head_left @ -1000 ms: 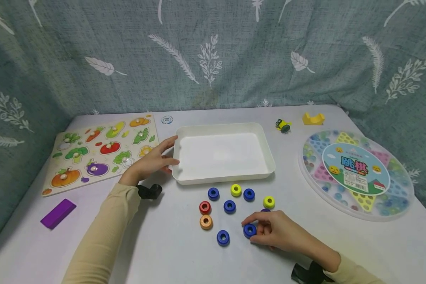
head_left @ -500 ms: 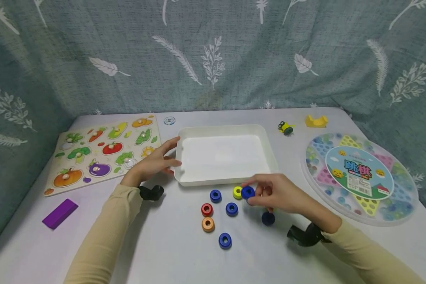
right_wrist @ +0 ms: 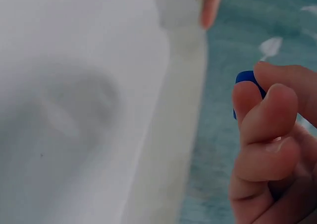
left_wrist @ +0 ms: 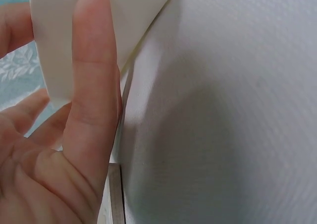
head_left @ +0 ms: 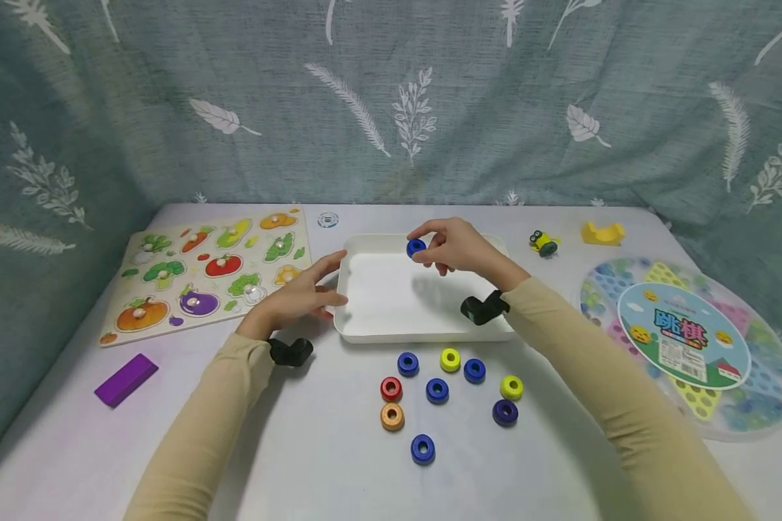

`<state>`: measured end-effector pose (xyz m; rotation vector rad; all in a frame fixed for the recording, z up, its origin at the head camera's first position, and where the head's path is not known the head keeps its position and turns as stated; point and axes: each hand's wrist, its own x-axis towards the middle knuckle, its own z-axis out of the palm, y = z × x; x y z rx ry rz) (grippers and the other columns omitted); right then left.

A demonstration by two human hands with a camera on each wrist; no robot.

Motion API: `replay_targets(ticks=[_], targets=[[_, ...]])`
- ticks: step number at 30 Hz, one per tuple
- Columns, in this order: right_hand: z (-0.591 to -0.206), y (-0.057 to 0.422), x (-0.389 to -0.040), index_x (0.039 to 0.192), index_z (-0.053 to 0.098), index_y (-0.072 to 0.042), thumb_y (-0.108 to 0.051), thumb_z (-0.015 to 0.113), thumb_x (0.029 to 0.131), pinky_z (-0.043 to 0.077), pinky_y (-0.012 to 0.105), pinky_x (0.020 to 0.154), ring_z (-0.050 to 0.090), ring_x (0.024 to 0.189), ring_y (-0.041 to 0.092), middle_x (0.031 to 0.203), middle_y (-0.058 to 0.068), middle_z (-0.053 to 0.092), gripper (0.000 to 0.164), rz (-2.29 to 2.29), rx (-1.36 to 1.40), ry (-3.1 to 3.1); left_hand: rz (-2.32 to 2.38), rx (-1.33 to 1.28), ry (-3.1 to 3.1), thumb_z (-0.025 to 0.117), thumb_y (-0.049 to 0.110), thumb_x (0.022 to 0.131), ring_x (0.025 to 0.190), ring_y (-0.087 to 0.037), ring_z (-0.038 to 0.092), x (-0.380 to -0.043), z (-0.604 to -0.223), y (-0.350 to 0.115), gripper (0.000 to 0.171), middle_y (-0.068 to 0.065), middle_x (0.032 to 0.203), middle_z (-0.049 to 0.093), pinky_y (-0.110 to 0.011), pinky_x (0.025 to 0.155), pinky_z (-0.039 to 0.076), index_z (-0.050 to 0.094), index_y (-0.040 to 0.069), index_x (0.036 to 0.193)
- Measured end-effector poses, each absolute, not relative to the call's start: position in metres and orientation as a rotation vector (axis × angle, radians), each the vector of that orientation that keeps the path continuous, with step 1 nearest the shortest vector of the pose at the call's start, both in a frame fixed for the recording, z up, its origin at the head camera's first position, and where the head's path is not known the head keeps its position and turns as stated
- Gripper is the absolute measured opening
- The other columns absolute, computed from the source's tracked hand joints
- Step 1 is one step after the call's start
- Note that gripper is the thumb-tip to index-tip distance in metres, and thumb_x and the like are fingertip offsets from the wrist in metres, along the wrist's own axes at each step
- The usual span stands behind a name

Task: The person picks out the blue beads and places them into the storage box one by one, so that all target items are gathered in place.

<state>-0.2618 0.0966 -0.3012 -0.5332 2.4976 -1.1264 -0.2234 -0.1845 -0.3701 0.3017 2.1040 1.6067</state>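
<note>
Above the far part of the white tray (head_left: 423,330), my right hand (head_left: 459,246) pinches a blue ring (head_left: 415,247) between thumb and fingers. In the right wrist view the curled fingers hide most of that blue ring (right_wrist: 244,77). Extended fingers of my left hand (head_left: 300,297) touch the tray's left side, the thumb lying straight along the outer wall (left_wrist: 52,45) in the left wrist view. On the table in front of the tray lie several blue rings (head_left: 437,391), two yellow rings (head_left: 450,359), a red ring (head_left: 391,389), an orange ring (head_left: 392,417) and a dark purple-blue ring (head_left: 505,412).
A vegetable puzzle board (head_left: 208,271) lies at the left, with a purple block (head_left: 126,380) before it. At the right are a round board-game box (head_left: 684,336), a small yellow-green toy (head_left: 544,244) and a yellow curved block (head_left: 602,234). A curtain (head_left: 365,145) hangs behind.
My right hand has lifted the blue ring from the front of the table and carried it away from me to above the tray. The left hand has stayed at the tray's side.
</note>
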Motion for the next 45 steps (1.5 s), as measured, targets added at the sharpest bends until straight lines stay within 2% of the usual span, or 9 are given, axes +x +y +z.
replay_targets(ticks=[5, 13, 20, 26, 30, 35, 39, 42, 45], targets=[[-0.321, 0.082, -0.281, 0.125, 0.061, -0.008, -0.015, 0.068, 0.088, 0.041, 0.033, 0.053, 0.053, 0.057, 0.031, 0.088, 0.021, 0.067, 0.038, -1.153, -0.42, 2.443, 1.608, 0.309, 2.095, 0.06, 0.004, 0.089, 0.134, -0.034, 0.031, -0.223, -0.369, -0.181, 0.083, -0.008, 0.155, 0.012, -0.039, 0.074, 0.054, 0.009, 0.019, 0.153], [-0.343, 0.068, -0.293, 0.12, 0.063, -0.01, -0.015, 0.07, 0.086, 0.039, 0.026, 0.048, 0.05, 0.048, 0.016, 0.069, 0.008, 0.064, 0.035, -1.074, -0.362, 2.442, 1.61, 0.312, 2.104, 0.06, 0.003, 0.087, 0.137, -0.035, 0.025, -0.222, -0.368, -0.182, 0.084, -0.01, 0.156, 0.01, -0.039, 0.074, 0.054, 0.01, 0.018, 0.153], [-0.346, 0.065, -0.294, 0.121, 0.063, -0.01, -0.015, 0.069, 0.086, 0.041, 0.024, 0.05, 0.048, 0.047, 0.013, 0.06, 0.004, 0.057, 0.036, -1.035, -0.342, 2.456, 1.609, 0.307, 2.105, 0.06, 0.003, 0.088, 0.136, -0.036, 0.026, -0.222, -0.368, -0.182, 0.085, -0.009, 0.156, 0.009, -0.039, 0.074, 0.054, 0.009, 0.019, 0.153], [-0.348, 0.067, -0.294, 0.125, 0.061, -0.011, -0.017, 0.068, 0.087, 0.04, 0.024, 0.049, 0.048, 0.049, 0.013, 0.063, 0.005, 0.059, 0.039, -1.043, -0.341, 2.449, 1.597, 0.297, 2.119, 0.06, 0.004, 0.088, 0.136, -0.034, 0.027, -0.222, -0.367, -0.182, 0.084, -0.006, 0.156, 0.01, -0.039, 0.074, 0.054, 0.01, 0.02, 0.153], [-0.344, 0.073, -0.291, 0.13, 0.057, -0.013, -0.019, 0.068, 0.088, 0.04, 0.026, 0.049, 0.051, 0.051, 0.017, 0.074, 0.01, 0.065, 0.045, -1.1, -0.366, 2.423, 1.595, 0.306, 2.105, 0.06, 0.004, 0.088, 0.136, -0.036, 0.027, -0.221, -0.366, -0.183, 0.085, -0.007, 0.157, 0.008, -0.039, 0.073, 0.054, 0.009, 0.02, 0.153], [-0.32, 0.091, -0.271, 0.132, 0.056, -0.014, -0.021, 0.068, 0.089, 0.042, 0.035, 0.054, 0.053, 0.059, 0.033, 0.089, 0.021, 0.066, 0.045, -1.21, -0.465, 2.399, 1.584, 0.308, 2.11, 0.06, 0.004, 0.089, 0.137, -0.035, 0.024, -0.221, -0.368, -0.182, 0.084, -0.006, 0.157, 0.008, -0.038, 0.073, 0.054, 0.009, 0.019, 0.153], [-0.301, 0.106, -0.236, 0.13, 0.058, -0.015, -0.02, 0.067, 0.089, 0.043, 0.038, 0.054, 0.051, 0.065, 0.045, 0.084, 0.02, 0.065, 0.042, -1.216, -0.619, 2.412, 1.585, 0.318, 2.115, 0.06, 0.004, 0.088, 0.138, -0.034, 0.022, -0.223, -0.369, -0.184, 0.084, -0.006, 0.157, 0.007, -0.038, 0.073, 0.054, 0.009, 0.018, 0.153], [-0.297, 0.117, -0.201, 0.128, 0.059, -0.012, -0.017, 0.068, 0.088, 0.043, 0.033, 0.051, 0.051, 0.059, 0.042, 0.076, 0.014, 0.064, 0.042, -1.24, -0.741, 2.373, 1.585, 0.329, 2.112, 0.06, 0.004, 0.089, 0.136, -0.038, 0.025, -0.224, -0.37, -0.184, 0.084, -0.007, 0.157, 0.007, -0.039, 0.073, 0.054, 0.008, 0.018, 0.153], [-0.302, 0.127, -0.165, 0.127, 0.059, -0.008, -0.014, 0.068, 0.087, 0.043, 0.027, 0.048, 0.052, 0.051, 0.027, 0.073, 0.01, 0.064, 0.041, -1.27, -0.806, 2.295, 1.583, 0.339, 2.109, 0.06, 0.005, 0.089, 0.135, -0.04, 0.027, -0.225, -0.37, -0.184, 0.084, -0.007, 0.157, 0.007, -0.039, 0.073, 0.054, 0.008, 0.019, 0.153]])
